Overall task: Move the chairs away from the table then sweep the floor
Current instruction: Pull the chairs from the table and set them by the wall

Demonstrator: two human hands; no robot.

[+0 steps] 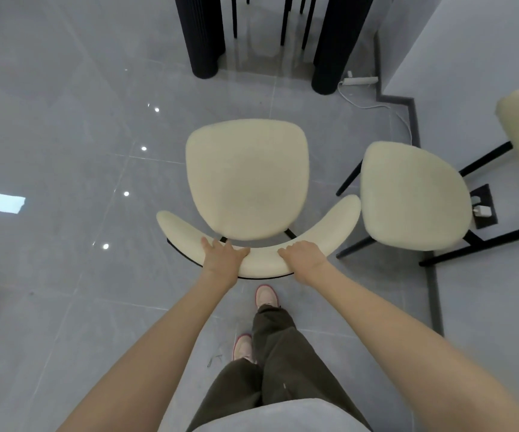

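You have both hands on the curved backrest point(258, 260) of the cream chair point(247, 179), your left hand point(223, 257) just left of its middle and your right hand point(303, 256) just right of it, each one wrapped over the top edge and closed on the padding. The chair stands on the grey tiled floor point(64, 151) directly in front of your feet, clear of the dark fluted table legs point(203, 35) at the top of the view, with a second chair point(414, 194) just beside it on your right, its seat close to the tip of the backrest you are holding. Judging by the thin black legs and slim padded shell, this chair should be fairly light, but the upholstery looks soft and will give under your fingers, so take your hold on the firm frame under the padding rather than pinching the fabric alone. The two-handed, evenly spaced hold you have suits it: it should keep the chair from swinging round as it travels. The glossy tiles look slick, so the feet will probably slide easily and may scrape; tipping or lifting slightly would be gentler. Mind the white cable point(379, 106) and power strip point(361, 80) near the wall, and the neighbouring chair's splayed legs on your right.
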